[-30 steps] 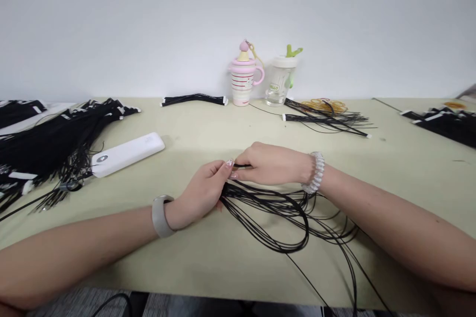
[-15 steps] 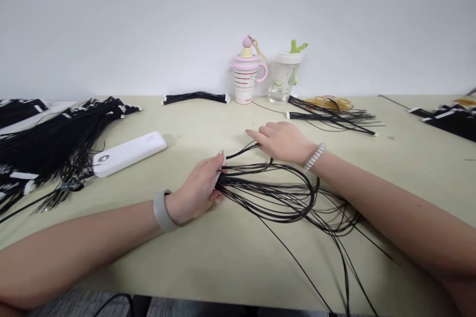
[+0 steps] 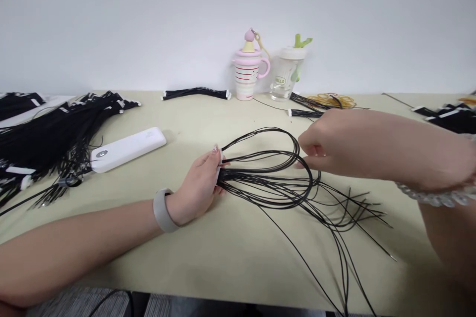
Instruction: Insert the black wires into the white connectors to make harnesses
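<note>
My left hand (image 3: 199, 183) rests on the table with a grey band on its wrist. Its fingers pinch one end of a bundle of thin black cords (image 3: 282, 185). The cords fan out to the right in loops, and their loose ends trail toward the table's front edge. My right hand (image 3: 327, 146) hovers above the loops, raised close to the camera, its fingers curled into a pinch at the top of a cord loop. A beaded bracelet sits on that wrist.
A white power bank (image 3: 128, 149) lies left of centre. A big heap of black cords (image 3: 44, 138) fills the left side. At the back stand a pink cup (image 3: 248, 67) and a clear bottle (image 3: 286, 75), beside a tied cord bundle (image 3: 195, 93), yellow rubber bands (image 3: 332, 100) and more cords (image 3: 451, 116).
My right hand left the left hand, swept out over the table, then rose to the right, drawing a cord into a wide loop. The left hand kept its grip and barely moved.
</note>
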Available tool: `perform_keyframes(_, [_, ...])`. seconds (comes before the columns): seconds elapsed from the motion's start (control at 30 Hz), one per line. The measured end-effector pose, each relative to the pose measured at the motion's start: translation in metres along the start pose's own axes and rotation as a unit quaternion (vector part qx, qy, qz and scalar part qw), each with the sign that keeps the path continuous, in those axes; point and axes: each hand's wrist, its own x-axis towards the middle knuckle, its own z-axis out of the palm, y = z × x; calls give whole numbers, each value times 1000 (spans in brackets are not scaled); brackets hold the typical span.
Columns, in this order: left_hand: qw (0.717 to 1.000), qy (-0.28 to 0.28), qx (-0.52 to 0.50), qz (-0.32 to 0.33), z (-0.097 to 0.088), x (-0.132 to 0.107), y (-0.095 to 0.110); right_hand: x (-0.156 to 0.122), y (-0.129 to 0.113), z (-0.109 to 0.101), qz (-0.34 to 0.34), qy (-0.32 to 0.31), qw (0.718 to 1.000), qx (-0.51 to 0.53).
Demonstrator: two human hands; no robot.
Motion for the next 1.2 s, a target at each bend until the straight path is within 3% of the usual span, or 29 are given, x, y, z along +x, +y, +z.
perform_keyframes(0.17, [999,14,30,41,-4,0,-7,3,-24,-1,-40,-102,992,63])
perform_keyframes(0.3, [991,10,114,76,-4,-5,-8,14,-33,4,-156,-148,960,178])
perform_keyframes(0.4, [975,14,185,125,-4,-9,-6,24,-39,14,-217,-168,900,338])
perform_keyframes(0.53, [950,23,225,216,-5,-13,-7,29,-51,25,-116,-263,798,530])
perform_keyframes(0.6, [944,15,221,243,-6,-14,-9,29,-56,29,-87,-265,779,561])
perform_keyframes(0.87, [935,7,237,265,-6,-17,-10,24,-65,33,-85,-226,811,532])
perform_keyframes(0.93, [937,3,237,258,-6,-16,-11,24,-66,34,-116,-178,845,491])
perform_keyframes(1.07, [945,25,223,239,-7,-9,-12,25,-69,35,-165,-19,933,319])
perform_keyframes(1.13, [950,37,213,226,-7,-5,-12,26,-71,34,-166,15,951,259])
perform_keyframes(1.2, [952,50,215,214,-6,-3,-12,27,-73,32,-165,11,958,235])
